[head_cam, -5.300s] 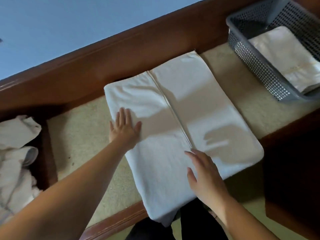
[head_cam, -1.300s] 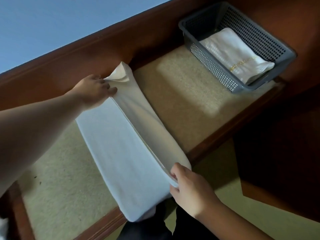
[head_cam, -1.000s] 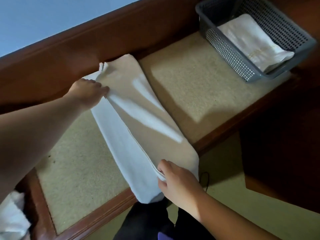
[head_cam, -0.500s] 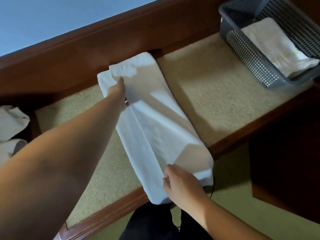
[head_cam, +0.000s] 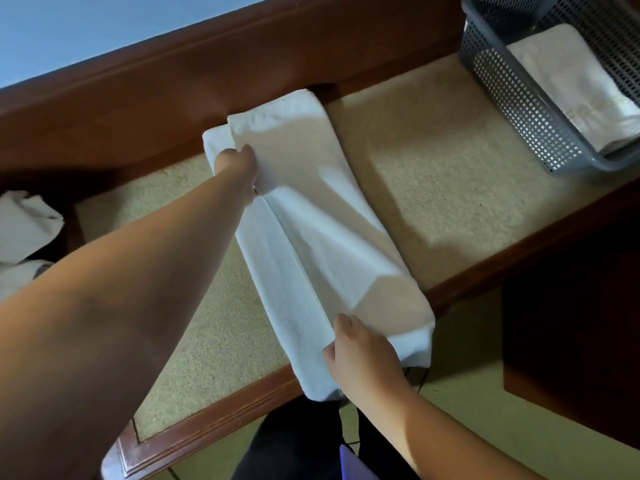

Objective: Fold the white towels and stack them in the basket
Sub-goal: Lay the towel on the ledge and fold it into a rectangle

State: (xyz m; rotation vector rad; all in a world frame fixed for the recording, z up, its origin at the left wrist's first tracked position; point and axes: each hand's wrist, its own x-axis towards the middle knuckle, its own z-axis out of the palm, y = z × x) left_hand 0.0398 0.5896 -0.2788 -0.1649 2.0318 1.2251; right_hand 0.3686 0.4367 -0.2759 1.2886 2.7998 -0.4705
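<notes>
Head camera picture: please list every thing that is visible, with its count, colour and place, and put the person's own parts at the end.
towel being folded: 1, white, long strip on the table middle, near end over the front edge
folded towel: 1, white, inside the basket
basket: 1, grey, perforated, far right of the table
loose towels: a pile, count unclear, white, far left beyond the table
table: 1, beige top with brown wooden frame
wall: blue, top left
left hand: 1, grip on the towel's far end
right hand: 1, grip on the towel's near end
</notes>
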